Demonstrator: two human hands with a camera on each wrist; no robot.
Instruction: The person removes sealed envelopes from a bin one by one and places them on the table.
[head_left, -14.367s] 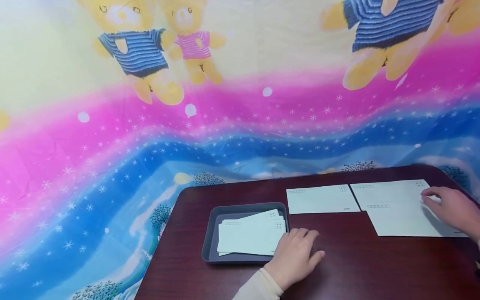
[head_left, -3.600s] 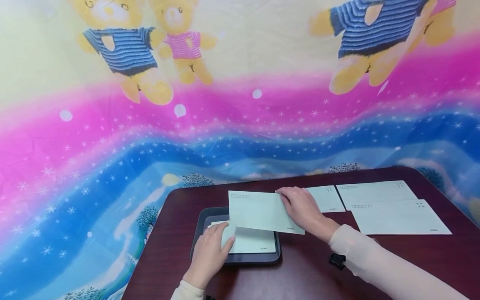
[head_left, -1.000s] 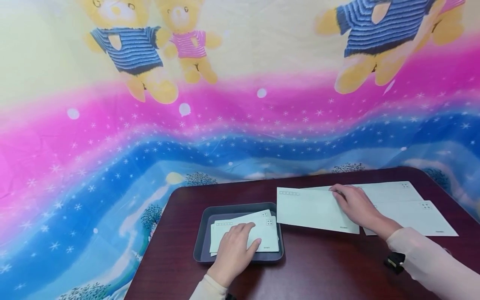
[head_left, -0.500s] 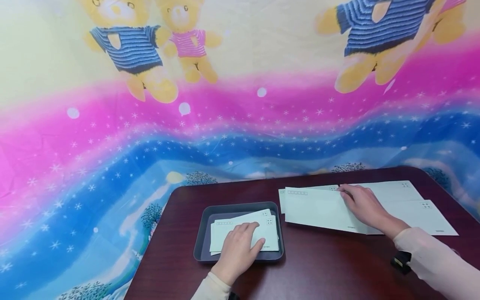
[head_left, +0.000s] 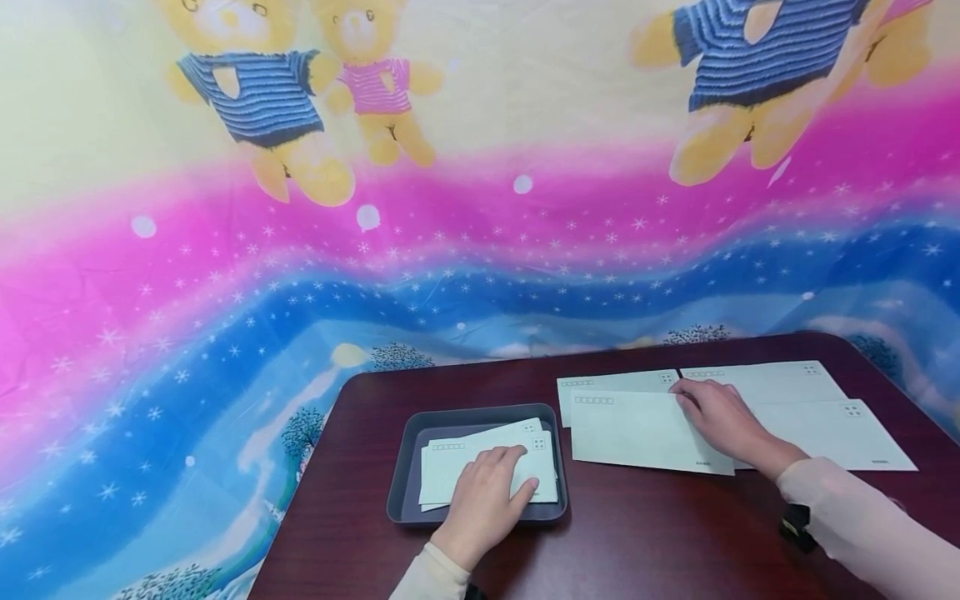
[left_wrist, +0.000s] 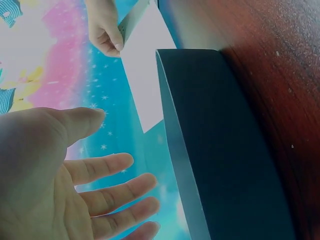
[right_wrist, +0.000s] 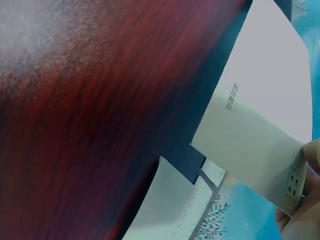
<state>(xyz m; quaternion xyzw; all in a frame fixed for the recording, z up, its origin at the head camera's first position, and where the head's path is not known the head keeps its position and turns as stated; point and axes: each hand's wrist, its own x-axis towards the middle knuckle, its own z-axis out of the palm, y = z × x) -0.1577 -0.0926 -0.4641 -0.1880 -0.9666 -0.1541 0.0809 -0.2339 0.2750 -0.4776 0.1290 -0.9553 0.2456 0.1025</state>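
Left-hand grip [head_left: 483, 498]: fingers extended, holding nothing, over a loose stack of pale rectangular paper envelopes [head_left: 447, 472]; whether it touches, I cannot tell.
Tray [head_left: 397, 467]: shallow, dark grey, rectangular, bearing the stack on the glossy red-brown wooden desk [head_left: 645, 542].
Right-hand grip [head_left: 723, 421]: pinches one envelope at its stamp-box corner.
Held envelope [head_left: 637, 429]: pale rectangular paper, right of the tray, partly hiding the rear-left flat envelope [head_left: 618, 382].
Handling: probably light, flexible, easily creased; a gentle pinch near an edge or corner should suit.
Backdrop [head_left: 450, 233]: colourful bear-print sheet beyond.
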